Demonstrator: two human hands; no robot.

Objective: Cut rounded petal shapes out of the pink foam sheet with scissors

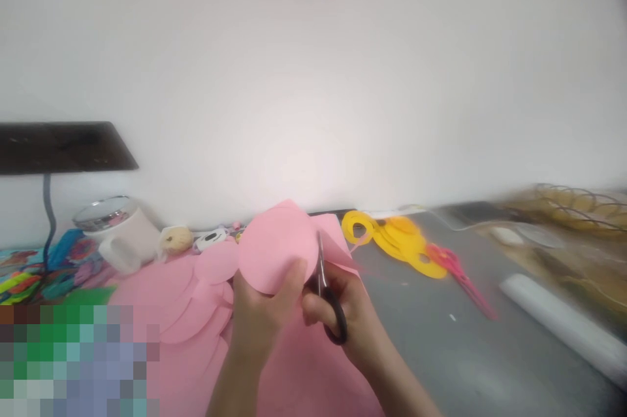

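In the head view, my left hand (267,312) pinches a pink paper circle (279,247), its thumb pressed on the front near the lower right edge. Scissors (334,312) with black handles are in my right hand (350,306). Their blades point up along the circle's right edge, where a pink paper offcut (336,234) spreads to the right. Whether the blades are fully closed is hard to see. Several cut pink paper circles (157,286) overlap on the left, and a larger pink sheet (308,365) lies under my wrists.
Yellow paper rings (401,237) and a pink pair of scissors or similar tool (463,280) lie on the grey table (431,351). Farther right is a white roll (558,325). A lidded white mug (122,234) stands at the left, below a dark wall strip with a cable (46,208).
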